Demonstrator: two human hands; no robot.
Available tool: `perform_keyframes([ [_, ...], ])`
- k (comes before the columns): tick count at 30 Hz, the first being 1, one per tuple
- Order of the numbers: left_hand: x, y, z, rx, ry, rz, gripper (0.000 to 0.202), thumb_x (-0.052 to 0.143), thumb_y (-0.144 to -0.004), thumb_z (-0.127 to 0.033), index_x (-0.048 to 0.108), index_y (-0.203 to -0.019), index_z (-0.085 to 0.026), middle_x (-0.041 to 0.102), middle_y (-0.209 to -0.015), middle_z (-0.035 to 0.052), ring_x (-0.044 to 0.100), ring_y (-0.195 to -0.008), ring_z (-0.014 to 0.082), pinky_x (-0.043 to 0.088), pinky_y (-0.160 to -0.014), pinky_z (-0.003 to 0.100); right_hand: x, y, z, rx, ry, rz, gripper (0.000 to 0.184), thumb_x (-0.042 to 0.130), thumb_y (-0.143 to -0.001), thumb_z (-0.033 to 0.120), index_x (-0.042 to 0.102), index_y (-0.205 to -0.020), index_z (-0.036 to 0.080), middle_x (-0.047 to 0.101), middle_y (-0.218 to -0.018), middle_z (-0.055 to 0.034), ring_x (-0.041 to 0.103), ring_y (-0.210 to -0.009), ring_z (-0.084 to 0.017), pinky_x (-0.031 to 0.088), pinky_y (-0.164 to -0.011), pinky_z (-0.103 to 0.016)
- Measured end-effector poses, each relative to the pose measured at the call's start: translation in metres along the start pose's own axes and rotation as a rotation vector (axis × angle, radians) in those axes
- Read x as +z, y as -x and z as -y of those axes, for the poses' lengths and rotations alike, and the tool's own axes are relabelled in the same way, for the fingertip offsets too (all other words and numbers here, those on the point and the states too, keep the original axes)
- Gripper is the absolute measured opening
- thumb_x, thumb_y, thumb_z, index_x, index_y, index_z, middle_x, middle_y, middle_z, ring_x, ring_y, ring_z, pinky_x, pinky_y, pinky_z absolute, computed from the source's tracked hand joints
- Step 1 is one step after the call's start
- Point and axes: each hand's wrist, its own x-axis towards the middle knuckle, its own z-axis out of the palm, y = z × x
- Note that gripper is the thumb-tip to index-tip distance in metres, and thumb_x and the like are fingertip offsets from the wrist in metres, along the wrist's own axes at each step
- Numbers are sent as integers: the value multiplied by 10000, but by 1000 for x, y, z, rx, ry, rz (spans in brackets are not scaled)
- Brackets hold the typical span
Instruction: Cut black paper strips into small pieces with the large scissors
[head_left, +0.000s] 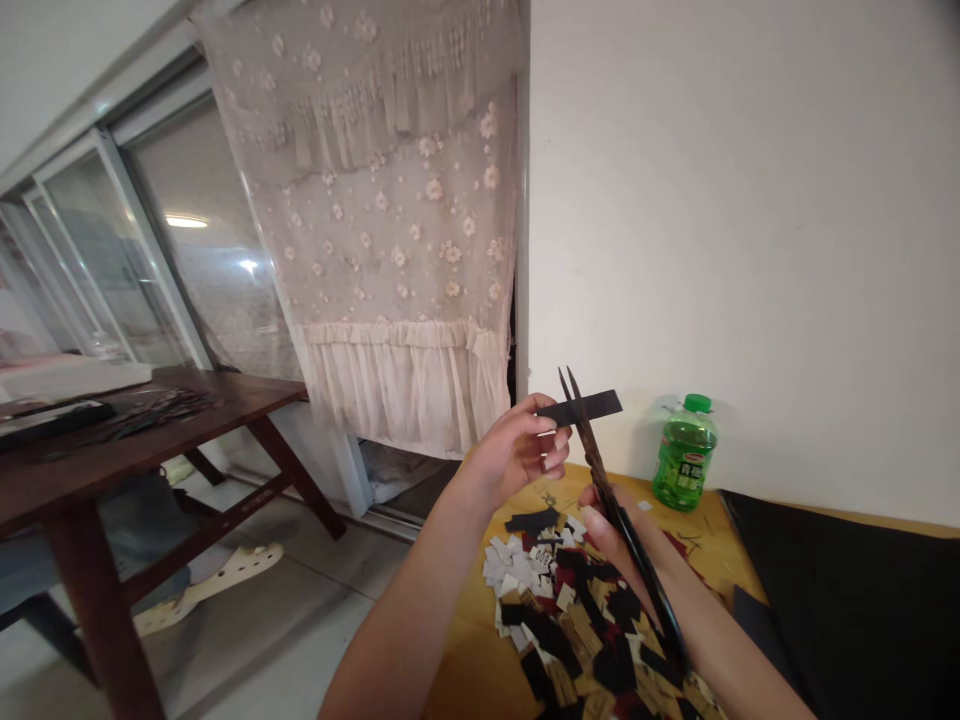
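Observation:
My left hand (517, 445) pinches one end of a dark strip (600, 404), which points out to the right. In my right hand (619, 530) is a pair of black-handled scissors (592, 455), tips up. The blades are slightly apart and cross the strip near my left fingers; whether they bite into it, I cannot tell. Below both hands lies a heap of small cut scraps (555, 640) in black, tan, white and dark red. One white scrap carries printed digits.
A green bottle (684, 455) stands at the wall on the yellow table (465, 670). Right of it lies a large black sheet (847, 600). To the left is a dark wooden table (247, 392) with dark pieces on it; a person's foot in a pale clog (232, 572) shows beneath.

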Motion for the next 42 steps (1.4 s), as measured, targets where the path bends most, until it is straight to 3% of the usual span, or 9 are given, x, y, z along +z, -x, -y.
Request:
perform_keyframes([
  [20,-2,0,-1,-23,72,32,69,528,-700,-146,472,-725,-177,511,-586,-24,423,-446,62,338,-448,183,2,2,9,60,7,41,411,491,-743,623,509,-833,222,554,-736,-6,543,-737,-213,445,-679,-315],
  [27,-3,0,-5,-153,134,88,110,519,-700,-134,420,-720,-178,480,-584,-29,405,-447,49,311,-437,157,1,2,2,44,48,65,407,450,-767,624,501,-850,229,544,-748,-6,539,-728,-210,455,-666,-310],
  [33,-3,0,-9,-217,115,67,154,518,-672,-144,372,-696,-187,430,-545,-45,354,-414,45,304,-431,161,2,1,-2,1,46,57,381,449,-784,599,504,-830,225,554,-738,-7,537,-715,-203,447,-635,-300],
  [42,-4,2,-10,-223,73,48,163,530,-660,-171,373,-701,-190,455,-552,-34,387,-445,67,349,-465,194,2,1,2,43,52,87,380,447,-785,600,484,-804,222,549,-722,-12,544,-734,-208,438,-646,-293],
])
